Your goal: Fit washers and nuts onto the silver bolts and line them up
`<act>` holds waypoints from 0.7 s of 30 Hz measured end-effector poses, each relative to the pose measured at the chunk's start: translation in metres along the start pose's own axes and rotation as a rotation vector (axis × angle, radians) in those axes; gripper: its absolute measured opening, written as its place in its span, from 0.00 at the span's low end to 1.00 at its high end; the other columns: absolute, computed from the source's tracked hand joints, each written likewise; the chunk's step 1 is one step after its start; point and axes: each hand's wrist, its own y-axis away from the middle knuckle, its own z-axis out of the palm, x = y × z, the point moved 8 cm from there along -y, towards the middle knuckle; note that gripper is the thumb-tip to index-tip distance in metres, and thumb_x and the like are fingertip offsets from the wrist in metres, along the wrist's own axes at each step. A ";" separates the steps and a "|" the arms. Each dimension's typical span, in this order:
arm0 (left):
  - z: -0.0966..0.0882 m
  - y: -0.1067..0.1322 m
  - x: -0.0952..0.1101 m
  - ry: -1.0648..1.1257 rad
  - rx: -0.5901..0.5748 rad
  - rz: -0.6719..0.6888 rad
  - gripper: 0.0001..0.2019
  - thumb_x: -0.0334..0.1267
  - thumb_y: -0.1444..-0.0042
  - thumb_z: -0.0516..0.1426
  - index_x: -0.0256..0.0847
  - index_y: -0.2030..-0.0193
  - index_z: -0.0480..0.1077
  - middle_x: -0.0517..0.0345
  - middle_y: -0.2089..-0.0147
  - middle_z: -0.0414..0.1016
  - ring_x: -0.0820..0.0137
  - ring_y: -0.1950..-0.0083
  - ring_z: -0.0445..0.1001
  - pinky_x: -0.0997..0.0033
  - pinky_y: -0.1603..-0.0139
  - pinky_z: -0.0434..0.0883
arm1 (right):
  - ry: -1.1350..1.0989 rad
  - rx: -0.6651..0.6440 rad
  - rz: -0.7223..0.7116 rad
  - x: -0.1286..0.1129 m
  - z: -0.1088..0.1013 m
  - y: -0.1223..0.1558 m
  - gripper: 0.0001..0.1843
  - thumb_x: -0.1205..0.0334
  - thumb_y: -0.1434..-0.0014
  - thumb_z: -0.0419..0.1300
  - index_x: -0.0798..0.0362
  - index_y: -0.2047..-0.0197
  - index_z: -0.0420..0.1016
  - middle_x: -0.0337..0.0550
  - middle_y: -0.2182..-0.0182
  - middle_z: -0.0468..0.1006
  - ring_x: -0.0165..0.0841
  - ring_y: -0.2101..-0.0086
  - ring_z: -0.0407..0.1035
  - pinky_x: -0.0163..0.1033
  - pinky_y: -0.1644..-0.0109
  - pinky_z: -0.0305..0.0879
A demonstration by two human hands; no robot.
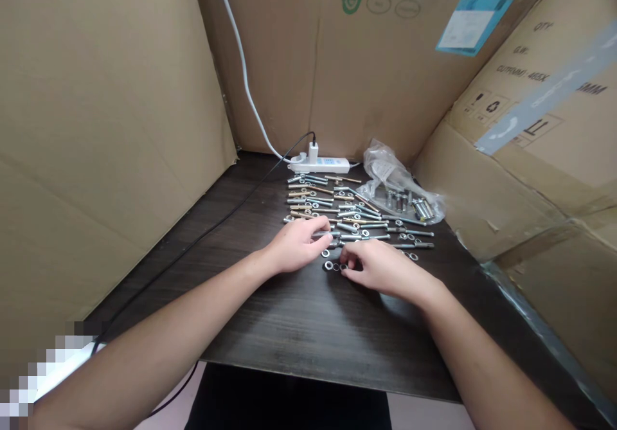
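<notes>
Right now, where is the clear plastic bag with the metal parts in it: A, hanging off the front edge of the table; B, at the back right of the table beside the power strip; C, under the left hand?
B: the clear plastic bag lies at the back right of the dark table, just right of the white power strip.

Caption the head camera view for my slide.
Two hands sort bolts and washers on a dark table.

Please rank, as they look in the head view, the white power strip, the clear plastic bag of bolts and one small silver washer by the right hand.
1. clear plastic bag of bolts, largest
2. white power strip
3. small silver washer, smallest, though nearest the camera
</notes>
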 end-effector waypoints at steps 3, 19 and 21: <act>0.000 0.000 0.001 0.000 -0.006 -0.004 0.08 0.41 0.42 0.50 0.39 0.68 0.64 0.66 0.75 0.62 0.76 0.74 0.59 0.75 0.73 0.54 | -0.004 0.000 -0.012 -0.002 0.001 -0.001 0.06 0.64 0.47 0.59 0.49 0.66 0.75 0.36 0.74 0.77 0.30 0.74 0.69 0.35 0.69 0.59; -0.004 0.000 -0.001 -0.008 0.018 -0.009 0.08 0.40 0.42 0.50 0.40 0.67 0.65 0.65 0.76 0.62 0.75 0.74 0.60 0.75 0.73 0.54 | -0.005 0.034 -0.097 -0.021 0.009 -0.005 0.06 0.65 0.45 0.58 0.52 0.62 0.73 0.40 0.71 0.76 0.31 0.71 0.68 0.34 0.67 0.59; -0.004 0.000 -0.001 -0.004 0.020 -0.009 0.08 0.40 0.43 0.50 0.39 0.67 0.65 0.65 0.76 0.62 0.75 0.74 0.59 0.76 0.73 0.54 | -0.011 0.037 -0.105 -0.024 0.011 -0.005 0.06 0.65 0.44 0.58 0.52 0.62 0.73 0.40 0.70 0.76 0.31 0.70 0.68 0.34 0.67 0.59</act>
